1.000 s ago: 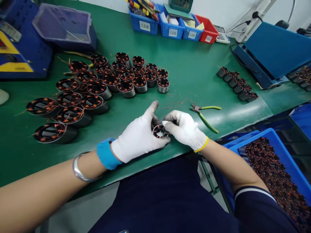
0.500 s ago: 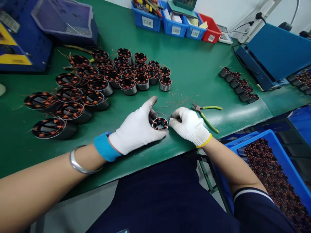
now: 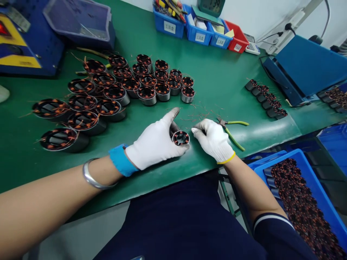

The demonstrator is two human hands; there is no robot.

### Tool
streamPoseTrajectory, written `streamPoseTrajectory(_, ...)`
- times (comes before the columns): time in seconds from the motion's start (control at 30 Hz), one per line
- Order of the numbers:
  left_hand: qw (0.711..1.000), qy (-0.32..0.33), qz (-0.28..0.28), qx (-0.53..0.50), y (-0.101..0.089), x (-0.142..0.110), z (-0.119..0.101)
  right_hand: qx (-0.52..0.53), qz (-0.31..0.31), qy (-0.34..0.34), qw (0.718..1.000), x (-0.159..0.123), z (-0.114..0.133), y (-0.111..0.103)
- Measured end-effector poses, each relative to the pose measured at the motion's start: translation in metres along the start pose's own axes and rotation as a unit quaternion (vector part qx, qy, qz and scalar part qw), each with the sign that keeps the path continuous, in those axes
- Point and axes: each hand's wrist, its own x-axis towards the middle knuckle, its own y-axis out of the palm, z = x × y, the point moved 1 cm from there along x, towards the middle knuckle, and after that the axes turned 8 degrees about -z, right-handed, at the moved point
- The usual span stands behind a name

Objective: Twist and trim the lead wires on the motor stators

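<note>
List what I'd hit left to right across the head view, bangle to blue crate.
Silver bangle → blue wristband → left hand, holding the copper-wound ring → right hand → green-handled pliers → blue crate.

The short cylindrical wound core (image 3: 187, 138) sits just below the middle of the frame, its open round end facing up toward the camera. A bright metal rim circles a dark interior, with copper-orange windings spaced around the central hole.
</note>
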Motion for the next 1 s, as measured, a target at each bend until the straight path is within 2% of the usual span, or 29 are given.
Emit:
streamPoseTrajectory(0.07, 1.000, 0.005, -0.001, -0.005, 0.000, 0.001, 0.000, -0.065, 0.014, -0.026, 0.997, 0.000, 0.001, -0.005)
streamPoseTrajectory(0.13, 1.000, -0.003, 0.000, -0.009, -0.001, 0.001, 0.000, -0.070, 0.047, -0.011, 0.996, 0.004, 0.003, -0.010)
streamPoseTrajectory(0.23, 1.000, -0.013, 0.008, -0.009, -0.001, 0.000, -0.001, 0.041, 0.093, 0.045, 0.994, 0.013, 0.008, -0.011)
streamPoseTrajectory(0.3, 1.000, -0.006, 0.009, -0.005, -0.002, 0.000, -0.002, 0.112, 0.104, 0.038, 0.988, 0.018, 0.013, -0.004)
streamPoseTrajectory(0.37, 1.000, 0.006, 0.011, 0.003, -0.002, 0.000, -0.003, 0.170, 0.087, 0.033, 0.981, 0.020, 0.017, 0.005)
streamPoseTrajectory(0.47, 1.000, 0.011, 0.004, 0.013, -0.003, 0.000, -0.001, 0.226, 0.046, 0.061, 0.971, 0.012, 0.016, 0.013)
streamPoseTrajectory(0.57, 1.000, 0.006, 0.003, 0.009, -0.003, 0.003, 0.003, 0.163, 0.017, 0.071, 0.984, -0.006, 0.002, 0.004)
streamPoseTrajectory(0.7, 1.000, 0.022, 0.005, 0.014, -0.006, 0.007, 0.007, 0.049, -0.009, 0.085, 0.995, -0.031, -0.018, -0.021)
streamPoseTrajectory(0.77, 0.999, 0.033, 0.010, 0.013, -0.007, 0.008, 0.008, 0.009, -0.056, 0.060, 0.997, -0.038, -0.015, -0.032)
streamPoseTrajectory(0.83, 0.999, 0.044, 0.025, 0.010, -0.007, 0.009, 0.009, -0.013, -0.075, -0.006, 0.997, -0.039, -0.001, -0.038)
streamPoseTrajectory(0.87, 0.998, 0.050, 0.031, 0.012, -0.008, 0.010, 0.010, -0.021, -0.059, -0.046, 0.997, -0.038, 0.008, -0.038)
streamPoseTrajectory(0.93, 0.997, 0.065, 0.030, 0.022, -0.008, 0.011, 0.013, -0.058, 0.021, -0.108, 0.992, -0.035, 0.025, -0.032)
streamPoseTrajectory(1.0, 0.997, 0.072, 0.027, 0.030, -0.008, 0.011, 0.015, -0.131, 0.091, -0.126, 0.979, -0.032, 0.033, -0.022)
